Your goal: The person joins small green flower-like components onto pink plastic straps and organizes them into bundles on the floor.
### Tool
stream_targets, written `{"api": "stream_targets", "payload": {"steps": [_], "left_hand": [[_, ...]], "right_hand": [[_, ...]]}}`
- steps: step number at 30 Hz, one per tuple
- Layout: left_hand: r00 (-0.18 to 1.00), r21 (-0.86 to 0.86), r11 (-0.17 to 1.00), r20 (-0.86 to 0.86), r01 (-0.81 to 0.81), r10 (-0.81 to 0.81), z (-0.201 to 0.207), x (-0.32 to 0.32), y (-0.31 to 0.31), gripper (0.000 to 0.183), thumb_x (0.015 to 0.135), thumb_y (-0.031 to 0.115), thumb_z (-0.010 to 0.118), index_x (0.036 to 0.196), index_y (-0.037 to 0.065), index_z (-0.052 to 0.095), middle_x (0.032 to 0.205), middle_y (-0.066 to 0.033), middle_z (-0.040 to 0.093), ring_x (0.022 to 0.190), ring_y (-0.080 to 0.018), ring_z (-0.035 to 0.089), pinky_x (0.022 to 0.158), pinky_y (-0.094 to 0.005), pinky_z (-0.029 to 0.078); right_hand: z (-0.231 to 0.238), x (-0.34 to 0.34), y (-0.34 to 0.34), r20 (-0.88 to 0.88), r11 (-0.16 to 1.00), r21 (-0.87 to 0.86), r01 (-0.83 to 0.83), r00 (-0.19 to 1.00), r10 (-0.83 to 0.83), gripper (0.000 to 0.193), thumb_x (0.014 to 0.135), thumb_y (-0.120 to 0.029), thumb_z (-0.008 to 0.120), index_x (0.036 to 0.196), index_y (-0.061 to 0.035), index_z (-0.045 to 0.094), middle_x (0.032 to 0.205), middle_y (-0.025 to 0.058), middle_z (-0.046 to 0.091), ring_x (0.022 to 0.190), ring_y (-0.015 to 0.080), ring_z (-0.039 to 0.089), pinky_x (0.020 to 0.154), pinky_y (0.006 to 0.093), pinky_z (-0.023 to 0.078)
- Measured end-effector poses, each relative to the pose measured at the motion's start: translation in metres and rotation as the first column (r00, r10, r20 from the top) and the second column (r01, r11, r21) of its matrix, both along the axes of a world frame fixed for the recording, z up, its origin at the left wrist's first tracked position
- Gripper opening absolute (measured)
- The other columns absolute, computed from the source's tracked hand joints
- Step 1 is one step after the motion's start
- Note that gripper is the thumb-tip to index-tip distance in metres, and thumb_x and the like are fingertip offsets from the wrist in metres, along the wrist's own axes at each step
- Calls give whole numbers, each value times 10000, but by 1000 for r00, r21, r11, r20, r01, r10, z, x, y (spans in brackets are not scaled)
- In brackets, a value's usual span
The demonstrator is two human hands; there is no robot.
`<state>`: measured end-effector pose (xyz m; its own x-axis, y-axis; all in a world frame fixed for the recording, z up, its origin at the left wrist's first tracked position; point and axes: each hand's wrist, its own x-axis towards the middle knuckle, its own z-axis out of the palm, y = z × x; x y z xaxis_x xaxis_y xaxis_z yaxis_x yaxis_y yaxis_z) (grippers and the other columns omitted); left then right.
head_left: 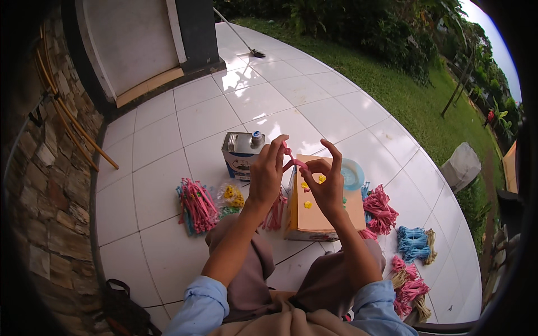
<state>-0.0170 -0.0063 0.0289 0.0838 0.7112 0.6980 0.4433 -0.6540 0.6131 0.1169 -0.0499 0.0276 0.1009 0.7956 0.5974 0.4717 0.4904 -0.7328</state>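
Observation:
My left hand (268, 171) pinches one end of a pink cord-like strip (288, 151) between thumb and fingers. Lower down, my right hand (325, 182) grips the same strip, which bends into a loop between the two hands. Both are raised above a box with a tan cardboard top (330, 215). On that top lie small yellow flower-shaped pieces (307, 205), plus a red one and some green ones partly covered by my right hand. A round light-blue dish (353, 175) sits at the box's far right corner.
A metal can (240, 155) stands left of the box. Bundles of pink strips (199, 206) and a plastic bag of yellow pieces (231, 196) lie nearby. Rightward are pink (381, 210) and blue bundles (413, 244). A stone wall (53, 224) borders the left; a broom (256, 54) rests far off.

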Motion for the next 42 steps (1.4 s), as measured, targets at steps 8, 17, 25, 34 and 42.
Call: {"api": "stream_targets", "payload": {"steps": [8, 17, 25, 34, 42], "left_hand": [[604, -250, 661, 698, 708, -383, -24, 13, 7, 166, 916, 112, 465, 1076, 67, 453, 915, -41, 541, 820, -99, 579, 675, -200, 473], [927, -154, 922, 181, 356, -328, -34, 8, 19, 181, 913, 84, 456, 1088, 40, 459, 929, -37, 515, 756, -59, 494, 682, -220, 443], [430, -261, 402, 799, 878, -420, -23, 10, 14, 100, 879, 98, 508, 973, 65, 494, 796, -11, 548, 693, -68, 525, 593, -209, 413], [616, -279, 652, 697, 705, -367, -29, 22, 18, 194, 906, 230, 513, 936, 46, 460, 810, -11, 546, 690, -36, 540, 632, -202, 464], [747, -451, 608, 514, 654, -422, -36, 16, 24, 228, 910, 233, 498, 1057, 63, 535, 796, 27, 484, 692, -23, 455, 612, -178, 386]], "right_hand": [[-28, -13, 11, -508, 928, -91, -362, 818, 269, 622, 844, 8, 532, 1324, -67, 144, 884, 98, 542, 801, 141, 575, 691, 256, 489], [-14, -13, 14, -537, 972, -70, -226, 829, 155, 577, 840, -11, 547, 1293, -18, 190, 815, 54, 534, 732, 120, 549, 642, 231, 470], [-4, -4, 11, -657, 930, 8, -367, 699, 282, 594, 848, -56, 555, 1310, -47, 182, 852, 56, 500, 742, 104, 506, 620, 222, 425], [-20, -9, 15, -552, 924, -131, -359, 801, 233, 533, 852, 0, 507, 1283, -33, 196, 948, 118, 570, 927, 157, 561, 858, 286, 435], [-7, 14, 16, -749, 930, -101, -354, 642, 163, 601, 801, 23, 513, 1280, -29, 154, 880, 107, 566, 915, 184, 575, 879, 313, 440]]}}
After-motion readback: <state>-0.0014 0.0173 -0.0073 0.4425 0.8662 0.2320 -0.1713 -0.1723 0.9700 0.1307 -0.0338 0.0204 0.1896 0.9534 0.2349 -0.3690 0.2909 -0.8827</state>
